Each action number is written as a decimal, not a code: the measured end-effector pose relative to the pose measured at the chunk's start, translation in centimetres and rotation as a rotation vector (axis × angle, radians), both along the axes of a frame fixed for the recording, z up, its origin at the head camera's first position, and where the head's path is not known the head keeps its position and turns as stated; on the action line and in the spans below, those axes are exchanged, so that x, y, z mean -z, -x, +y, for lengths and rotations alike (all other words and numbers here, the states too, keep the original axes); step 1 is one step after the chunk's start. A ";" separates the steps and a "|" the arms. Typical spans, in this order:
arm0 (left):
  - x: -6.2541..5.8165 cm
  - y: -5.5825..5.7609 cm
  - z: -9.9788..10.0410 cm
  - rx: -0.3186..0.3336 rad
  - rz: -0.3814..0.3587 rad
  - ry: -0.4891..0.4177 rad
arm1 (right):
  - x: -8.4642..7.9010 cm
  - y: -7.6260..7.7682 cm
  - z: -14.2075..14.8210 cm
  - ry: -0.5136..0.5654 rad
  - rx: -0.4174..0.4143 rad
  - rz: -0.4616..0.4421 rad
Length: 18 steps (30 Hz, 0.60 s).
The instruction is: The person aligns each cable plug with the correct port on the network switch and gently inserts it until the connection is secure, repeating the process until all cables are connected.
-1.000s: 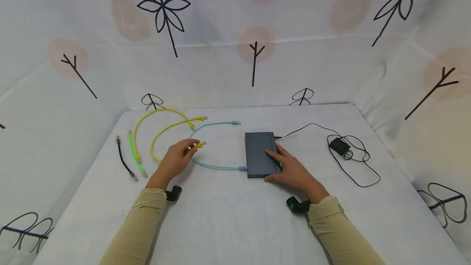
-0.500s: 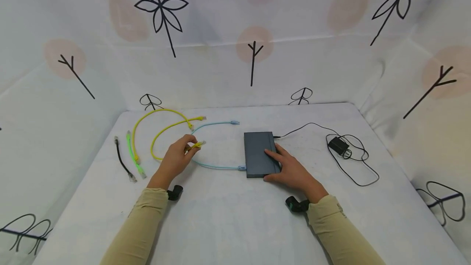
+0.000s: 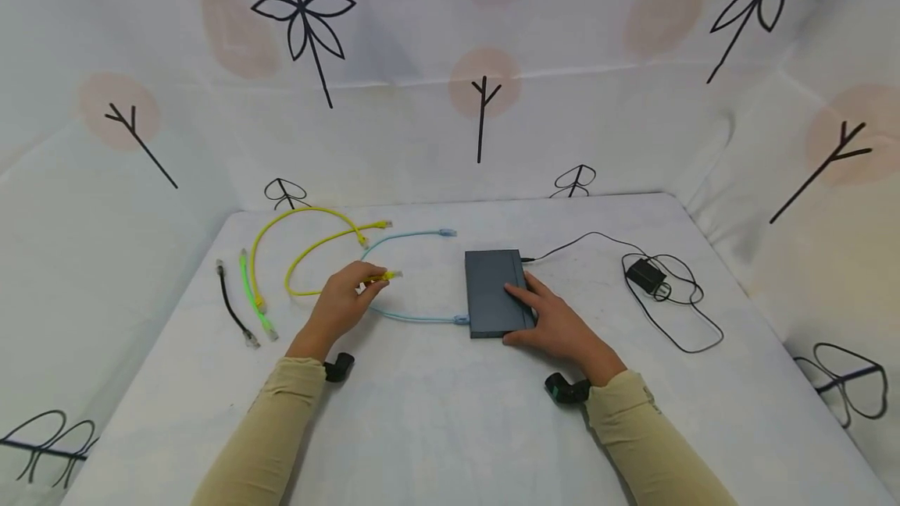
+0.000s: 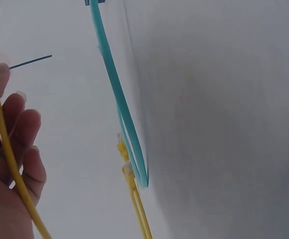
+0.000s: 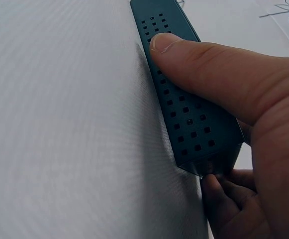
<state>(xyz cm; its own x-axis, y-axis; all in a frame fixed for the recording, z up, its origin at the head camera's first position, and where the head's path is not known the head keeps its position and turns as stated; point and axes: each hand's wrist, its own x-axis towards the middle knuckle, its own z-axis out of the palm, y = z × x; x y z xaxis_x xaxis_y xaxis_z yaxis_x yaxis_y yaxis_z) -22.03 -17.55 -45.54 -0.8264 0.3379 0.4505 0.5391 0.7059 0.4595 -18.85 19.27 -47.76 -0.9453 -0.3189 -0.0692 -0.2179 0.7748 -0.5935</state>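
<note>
Fingers of the left hand [image 3: 342, 305] pinch a slim yellow cable [image 4: 17, 177] by its clear-tipped plug [image 3: 391, 276], left of the flat dark-grey rectangular box [image 3: 492, 295], whose right side the right hand [image 3: 558, 326] grips. The plug has just edged rightward, narrowing its gap to the box.

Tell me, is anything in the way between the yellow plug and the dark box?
Nothing visible stands between the yellow plug in the left hand and the dark box. The blue cable has both ends off that path: one by the box's near left corner, one farther back.
</note>
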 end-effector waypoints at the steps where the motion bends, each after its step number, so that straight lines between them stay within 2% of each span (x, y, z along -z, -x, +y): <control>1: 0.1 0.0 0.1 0.010 -0.020 0.003 | 0.0 0.0 0.0 0.000 0.001 0.000; 5: 0.2 0.1 0.8 0.035 -0.106 -0.007 | 0.0 0.0 0.0 0.004 0.002 0.001; 13: 0.6 0.2 2.4 0.067 -0.326 -0.036 | 0.0 0.1 0.0 -0.008 -0.002 0.003; 18: 0.7 0.3 3.4 0.096 -0.414 -0.024 | -0.1 0.2 0.1 -0.015 -0.002 0.000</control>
<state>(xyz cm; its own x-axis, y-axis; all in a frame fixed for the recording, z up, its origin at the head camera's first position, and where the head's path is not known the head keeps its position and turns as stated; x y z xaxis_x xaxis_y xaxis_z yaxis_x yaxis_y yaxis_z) -22.35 -14.17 -46.22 -0.9043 0.4160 0.0957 0.3684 0.6476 0.6670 -19.04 19.36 -47.70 -0.9447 -0.3196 -0.0742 -0.2193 0.7833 -0.5817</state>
